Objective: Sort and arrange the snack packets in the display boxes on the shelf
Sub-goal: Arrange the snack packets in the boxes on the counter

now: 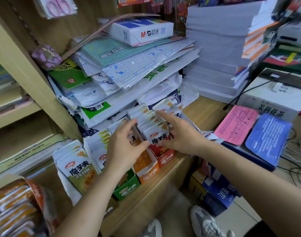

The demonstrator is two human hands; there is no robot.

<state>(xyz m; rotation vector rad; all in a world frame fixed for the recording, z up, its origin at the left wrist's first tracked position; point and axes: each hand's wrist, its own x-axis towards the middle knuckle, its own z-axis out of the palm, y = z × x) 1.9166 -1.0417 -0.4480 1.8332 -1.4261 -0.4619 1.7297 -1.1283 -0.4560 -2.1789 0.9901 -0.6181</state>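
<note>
Three snack display boxes stand side by side on the wooden shelf (163, 182): a green box (127, 189), an orange box (148, 171) and a red box (164, 157). Each holds a row of upright white packets. My left hand (124, 147) hovers over the orange box with fingers spread, its thumb beside the front red-box packet (159, 136). My right hand (178, 134) reaches over the red box, fingers apart, index fingertip touching the back packets (163, 108). A loose stack of green packets (76, 161) leans at the left of the green box.
A messy pile of plastic-wrapped stationery (129, 69) rises right behind the boxes. Stacked white paper reams (218, 57) stand at the back right. Pink (236, 124) and blue (267, 139) packets lie to the right. An open carton of orange packets (14, 206) sits at the lower left.
</note>
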